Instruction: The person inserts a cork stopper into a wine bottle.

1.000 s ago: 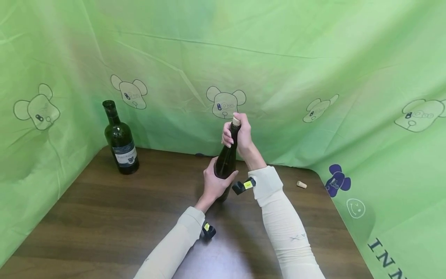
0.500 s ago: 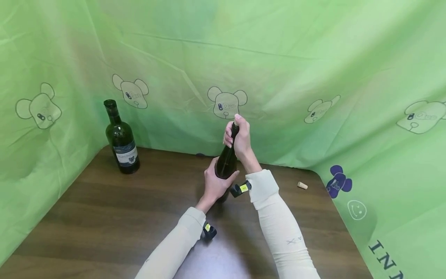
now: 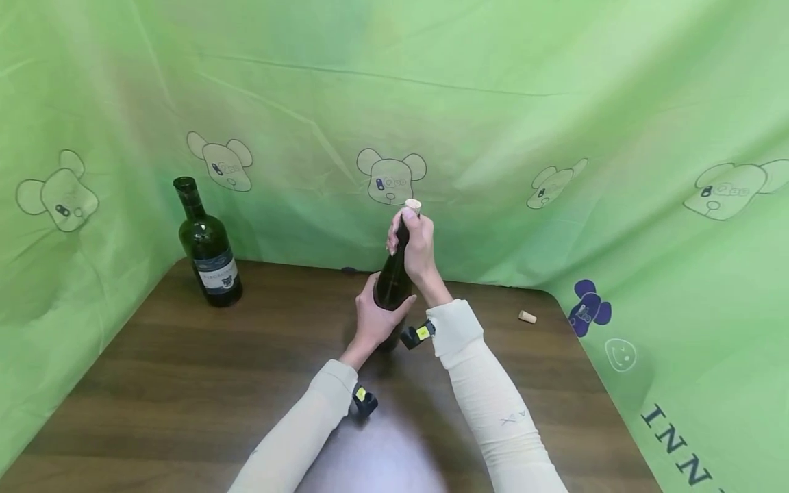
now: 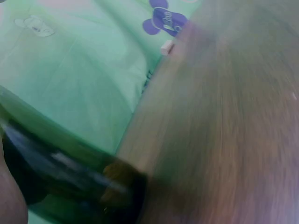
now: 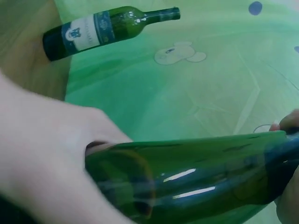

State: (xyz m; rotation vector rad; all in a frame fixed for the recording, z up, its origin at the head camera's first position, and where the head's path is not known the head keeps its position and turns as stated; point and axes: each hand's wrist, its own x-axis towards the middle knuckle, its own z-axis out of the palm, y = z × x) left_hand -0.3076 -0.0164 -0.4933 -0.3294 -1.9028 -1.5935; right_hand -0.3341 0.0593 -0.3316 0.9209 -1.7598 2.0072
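A dark green wine bottle (image 3: 393, 282) leans a little to the right, its lower end at the table. A pale cork (image 3: 414, 204) sits in its mouth, its top end showing. My left hand (image 3: 373, 316) grips the bottle's body, thumb on the near right side; in the right wrist view this left hand (image 5: 51, 149) wraps the green glass (image 5: 201, 168). My right hand (image 3: 419, 248) curls round the neck, with the thumb tip right at the cork. In the left wrist view the bottle's lower part (image 4: 70, 172) is close and blurred.
A second green wine bottle (image 3: 209, 250) with a blue and white label stands uncorked at the back left. Another cork (image 3: 527, 317) lies on the brown wooden table (image 3: 185, 383) at the right. Green printed cloth (image 3: 296, 219) hangs round the back and sides.
My right thumb pressed over the cork half a second ago; now it sits lower and the cork's top shows. The left hand keeps its grip. The head view has shifted slightly.
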